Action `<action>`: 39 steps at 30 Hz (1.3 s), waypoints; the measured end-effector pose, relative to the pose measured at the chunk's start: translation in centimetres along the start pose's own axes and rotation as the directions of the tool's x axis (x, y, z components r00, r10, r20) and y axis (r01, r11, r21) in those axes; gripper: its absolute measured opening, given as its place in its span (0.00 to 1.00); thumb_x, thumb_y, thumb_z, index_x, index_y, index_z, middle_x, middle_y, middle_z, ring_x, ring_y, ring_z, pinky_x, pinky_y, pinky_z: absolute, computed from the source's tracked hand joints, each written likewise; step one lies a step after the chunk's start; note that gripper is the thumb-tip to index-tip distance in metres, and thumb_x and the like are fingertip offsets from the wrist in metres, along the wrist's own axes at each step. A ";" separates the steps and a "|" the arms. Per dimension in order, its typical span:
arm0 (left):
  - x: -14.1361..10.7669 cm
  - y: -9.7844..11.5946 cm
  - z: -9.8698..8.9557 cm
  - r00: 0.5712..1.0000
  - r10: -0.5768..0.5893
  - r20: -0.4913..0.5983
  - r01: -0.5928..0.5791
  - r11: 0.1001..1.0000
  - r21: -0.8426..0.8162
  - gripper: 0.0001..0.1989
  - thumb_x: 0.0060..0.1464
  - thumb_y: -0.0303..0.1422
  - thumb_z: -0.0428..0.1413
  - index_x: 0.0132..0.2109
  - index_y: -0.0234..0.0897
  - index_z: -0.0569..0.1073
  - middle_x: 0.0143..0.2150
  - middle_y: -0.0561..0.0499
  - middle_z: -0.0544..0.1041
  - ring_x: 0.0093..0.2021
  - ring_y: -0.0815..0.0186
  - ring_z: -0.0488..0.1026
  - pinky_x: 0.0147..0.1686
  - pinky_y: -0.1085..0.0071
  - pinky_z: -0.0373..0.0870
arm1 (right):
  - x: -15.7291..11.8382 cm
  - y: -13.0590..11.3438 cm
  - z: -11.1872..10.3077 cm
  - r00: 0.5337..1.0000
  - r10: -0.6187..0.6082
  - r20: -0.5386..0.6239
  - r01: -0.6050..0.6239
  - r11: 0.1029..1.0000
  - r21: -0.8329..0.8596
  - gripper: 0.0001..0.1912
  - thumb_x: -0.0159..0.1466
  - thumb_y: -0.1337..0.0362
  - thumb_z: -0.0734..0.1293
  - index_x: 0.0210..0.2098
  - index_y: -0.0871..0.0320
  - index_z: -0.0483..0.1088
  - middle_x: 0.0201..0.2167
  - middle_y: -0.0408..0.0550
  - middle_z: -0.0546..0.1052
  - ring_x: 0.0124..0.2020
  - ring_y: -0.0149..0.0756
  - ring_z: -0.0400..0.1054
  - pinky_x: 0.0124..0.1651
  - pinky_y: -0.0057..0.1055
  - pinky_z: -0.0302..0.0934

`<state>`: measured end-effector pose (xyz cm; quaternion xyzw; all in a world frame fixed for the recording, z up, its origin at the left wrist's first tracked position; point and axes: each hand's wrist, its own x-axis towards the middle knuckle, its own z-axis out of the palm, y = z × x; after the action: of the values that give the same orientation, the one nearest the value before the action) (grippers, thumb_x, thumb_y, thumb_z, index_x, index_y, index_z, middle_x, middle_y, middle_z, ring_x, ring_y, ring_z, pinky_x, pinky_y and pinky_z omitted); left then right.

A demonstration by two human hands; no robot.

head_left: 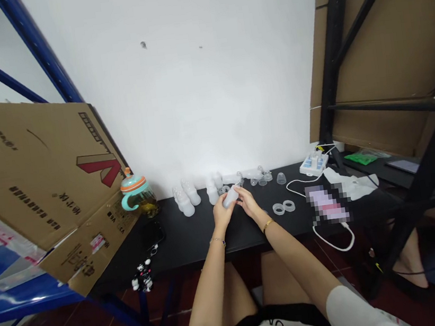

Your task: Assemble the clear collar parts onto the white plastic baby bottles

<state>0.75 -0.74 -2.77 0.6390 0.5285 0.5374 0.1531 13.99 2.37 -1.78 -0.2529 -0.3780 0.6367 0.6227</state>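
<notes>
**Held piece:** one small white bottle (pixel 230 198), translucent, tilted, raised just above the black table (pixel 196 243) near its far edge.

**Left hand** (pixel 223 213): fingers (pixel 225 207) curled closed around the bottle's lower body. Chain bracelet at the wrist.

**Right hand** (pixel 249 203): fingers (pixel 239 192) closed on the upper end. The exact contact is partly hidden. Gold bangle at the wrist.

**Pose:** both forearms reach forward and converge, elbows wide, hands nearly touching.

**Handling note:** a sound hold, it seems. Two hands close together, wrists steady, and the piece kept over the tabletop.

**Nearby on the table:** white bottles (pixel 185 199) standing in a group beyond the left hand; clear cups (pixel 281 178); two pale rings (pixel 283 207); a white power unit (pixel 314 163) with a white cable (pixel 334 241); a glass mug (pixel 138 195) with a teal handle; a black phone (pixel 153 235).

**Left of the table:** a cardboard box (pixel 39 181).
</notes>
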 end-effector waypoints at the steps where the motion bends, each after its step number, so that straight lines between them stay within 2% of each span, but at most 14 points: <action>1: 0.0 -0.1 0.0 1.000 0.005 -0.001 -0.005 1.000 -0.007 0.21 0.54 0.36 0.63 0.54 0.41 0.76 0.54 0.46 0.81 0.55 0.54 0.77 0.57 0.59 0.71 | 0.0 0.0 0.0 1.000 0.002 0.001 -0.002 1.000 0.000 0.19 0.51 0.52 0.77 0.39 0.52 0.77 0.41 0.46 0.82 0.45 0.43 0.74 0.40 0.33 0.65; 17: 0.1 -0.5 0.1 1.000 -0.001 0.009 0.002 0.998 -0.064 0.21 0.52 0.37 0.64 0.53 0.40 0.77 0.52 0.46 0.81 0.53 0.55 0.78 0.55 0.60 0.72 | -0.5 -0.4 0.2 1.000 -0.007 -0.004 0.007 1.000 -0.024 0.17 0.52 0.53 0.77 0.38 0.52 0.78 0.41 0.46 0.82 0.45 0.42 0.73 0.41 0.32 0.63; 23: 0.1 -0.6 0.2 1.000 -0.012 -0.001 0.012 0.999 -0.041 0.20 0.49 0.35 0.66 0.51 0.42 0.76 0.51 0.47 0.81 0.52 0.55 0.78 0.53 0.61 0.73 | -0.5 -0.4 0.2 1.000 -0.005 0.012 0.006 0.999 -0.053 0.16 0.52 0.54 0.77 0.37 0.52 0.79 0.40 0.46 0.82 0.45 0.42 0.73 0.41 0.32 0.63; 39: -0.1 0.6 -0.1 0.997 0.033 -0.064 -0.028 0.997 0.071 0.17 0.47 0.33 0.66 0.46 0.42 0.73 0.46 0.50 0.81 0.49 0.58 0.78 0.56 0.60 0.69 | -0.1 -0.1 0.0 1.000 0.002 0.023 0.000 0.994 -0.107 0.18 0.51 0.53 0.78 0.39 0.53 0.81 0.41 0.46 0.82 0.43 0.39 0.73 0.40 0.30 0.62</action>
<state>0.96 -1.14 -2.31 0.6342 0.5419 0.5413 0.1052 14.06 2.30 -1.76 -0.2788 -0.4185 0.6187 0.6036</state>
